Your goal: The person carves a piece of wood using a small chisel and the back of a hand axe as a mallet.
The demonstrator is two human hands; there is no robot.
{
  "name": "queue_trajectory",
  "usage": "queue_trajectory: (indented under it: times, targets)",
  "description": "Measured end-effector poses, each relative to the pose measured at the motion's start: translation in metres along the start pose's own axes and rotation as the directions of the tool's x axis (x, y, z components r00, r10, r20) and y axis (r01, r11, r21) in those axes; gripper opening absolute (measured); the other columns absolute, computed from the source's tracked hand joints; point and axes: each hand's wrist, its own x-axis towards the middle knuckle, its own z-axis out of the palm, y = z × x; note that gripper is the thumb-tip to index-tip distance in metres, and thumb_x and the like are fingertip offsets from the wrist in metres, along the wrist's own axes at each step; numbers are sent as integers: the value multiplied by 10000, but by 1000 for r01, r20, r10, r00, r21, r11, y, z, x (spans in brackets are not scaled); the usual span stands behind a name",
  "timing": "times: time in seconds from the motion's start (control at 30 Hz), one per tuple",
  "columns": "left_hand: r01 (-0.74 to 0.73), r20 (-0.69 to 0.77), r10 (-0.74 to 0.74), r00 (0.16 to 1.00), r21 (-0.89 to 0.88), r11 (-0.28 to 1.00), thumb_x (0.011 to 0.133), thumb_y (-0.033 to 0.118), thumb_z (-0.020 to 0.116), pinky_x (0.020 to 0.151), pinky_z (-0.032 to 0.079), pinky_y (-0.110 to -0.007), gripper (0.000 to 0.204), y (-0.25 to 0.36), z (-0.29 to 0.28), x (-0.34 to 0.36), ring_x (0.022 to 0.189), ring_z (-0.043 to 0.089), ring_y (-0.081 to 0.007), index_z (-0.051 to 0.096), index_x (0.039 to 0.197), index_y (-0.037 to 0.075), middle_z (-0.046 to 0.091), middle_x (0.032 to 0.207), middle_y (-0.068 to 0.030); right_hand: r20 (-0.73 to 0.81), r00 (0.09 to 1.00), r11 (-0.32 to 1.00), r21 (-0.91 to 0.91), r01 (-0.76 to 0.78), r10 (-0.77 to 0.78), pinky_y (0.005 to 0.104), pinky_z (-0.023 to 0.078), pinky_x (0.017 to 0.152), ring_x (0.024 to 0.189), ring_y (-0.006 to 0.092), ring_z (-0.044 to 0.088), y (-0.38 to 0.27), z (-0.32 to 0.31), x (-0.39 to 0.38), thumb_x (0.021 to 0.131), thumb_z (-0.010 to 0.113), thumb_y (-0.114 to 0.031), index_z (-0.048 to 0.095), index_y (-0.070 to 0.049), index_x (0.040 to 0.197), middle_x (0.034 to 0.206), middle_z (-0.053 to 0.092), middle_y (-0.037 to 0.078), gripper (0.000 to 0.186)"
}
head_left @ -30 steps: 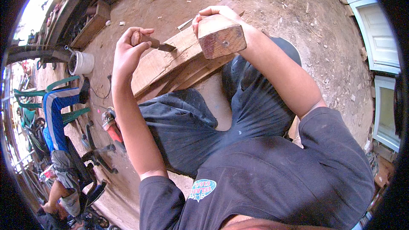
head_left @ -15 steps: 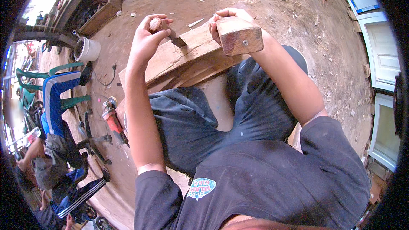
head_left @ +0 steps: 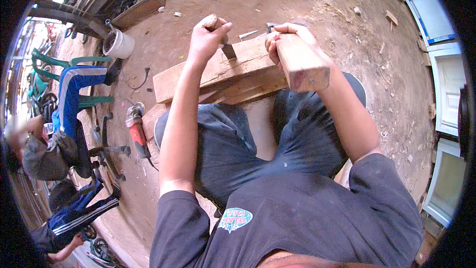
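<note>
My left hand [head_left: 206, 39] is closed around the wooden handle of a chisel [head_left: 228, 51]. Its flat dark blade points down onto the top of a thick wooden beam [head_left: 186, 77], at a worn spot near the middle. My right hand [head_left: 290, 37] is closed around the far end of a heavy squared wooden block [head_left: 303, 64], raised over the beam's right part. The block's near end tilts toward me, and it hides some of the beam. A small dark metal piece [head_left: 270, 27] shows beside my right fingers; what it belongs to is hidden.
An angle grinder [head_left: 136, 129] lies on the dirt floor left of my legs. Beyond it are a white bucket [head_left: 120, 44], a green chair [head_left: 89, 61] and other people. A wooden box [head_left: 144, 7] stands at the far left. Framed panels [head_left: 446, 89] line the right side.
The wooden block has swung so that its near end is lower and its long side shows. The whole view has shifted right; the chisel stays on the beam in my left hand.
</note>
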Motion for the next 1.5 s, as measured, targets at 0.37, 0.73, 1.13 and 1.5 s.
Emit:
queue_trajectory:
  times: [0.37, 0.73, 1.13, 1.5]
  targets:
    - [-18, -43, 21, 999, 72, 997, 831, 130, 757, 657, 475, -287, 146, -7, 25, 4, 705, 558, -76, 649, 862, 36, 650, 769, 9, 51, 974, 424, -894, 143, -222, 317, 510, 503, 545, 166, 621, 40, 35, -28, 819, 611, -142, 565, -20, 966, 688, 606, 70, 196]
    - [-280, -38, 278, 960, -186, 942, 879, 139, 730, 536, 419, -282, 270, -45, 25, 11, 639, 498, -84, 468, 838, 92, 496, 765, 29, 148, 958, -127, -985, 119, -246, 380, 507, 623, 666, 220, 624, 75, 52, -30, 737, 584, -116, 596, 42, 1079, 799, 644, 135, 377]
    - [-331, -55, 336, 940, 89, 940, 849, 157, 703, 642, 479, -353, 166, -19, 17, -5, 703, 549, -135, 631, 831, 9, 620, 728, -49, 148, 930, 33, -985, 168, -336, 309, 473, 492, 514, 150, 580, 80, 64, -38, 786, 614, -58, 550, 12, 1009, 662, 557, 49, 241]
    - [-100, -47, 98, 994, -50, 994, 851, 129, 682, 597, 439, -317, 130, -25, 19, -3, 648, 544, -135, 640, 922, 29, 600, 712, -10, 252, 889, -124, -967, 221, -382, 384, 500, 687, 726, 276, 630, 71, 69, -50, 769, 600, -99, 557, 20, 1131, 806, 627, 183, 384]
